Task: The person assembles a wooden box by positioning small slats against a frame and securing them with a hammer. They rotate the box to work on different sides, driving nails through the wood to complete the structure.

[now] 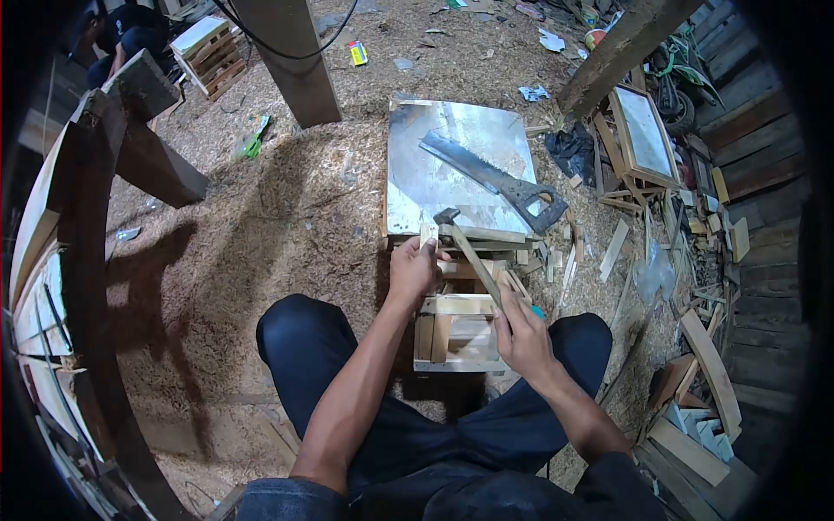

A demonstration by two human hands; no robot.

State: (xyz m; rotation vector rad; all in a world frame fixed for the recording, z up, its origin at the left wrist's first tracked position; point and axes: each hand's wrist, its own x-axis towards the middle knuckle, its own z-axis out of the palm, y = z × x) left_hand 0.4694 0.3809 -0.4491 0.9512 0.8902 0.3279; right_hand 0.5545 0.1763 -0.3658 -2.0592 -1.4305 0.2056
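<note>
My left hand (412, 271) pinches a small pale wood piece (429, 232) upright at the near edge of a low metal-topped table (417, 139). In my right hand (521, 334) is a hammer (475, 262), gripped by its wooden handle. Its dark head rests close beside the wood piece, near the table edge. Below both hands, between my knees, stands a small slatted wooden frame (460, 305), partly covered by my fingers. A handsaw (486, 178) with a dark handle lies across the metal top, the handle reaching past the right edge.
Wood shavings cover the ground. A thick post (295, 69) rises beyond the table, and a second post (621, 56) leans at right. Curved timber (87, 217) stands close on my left. Wood offcuts (708, 369) pile up at right. Another person (130, 39) crouches far left near a stacked crate (208, 56).
</note>
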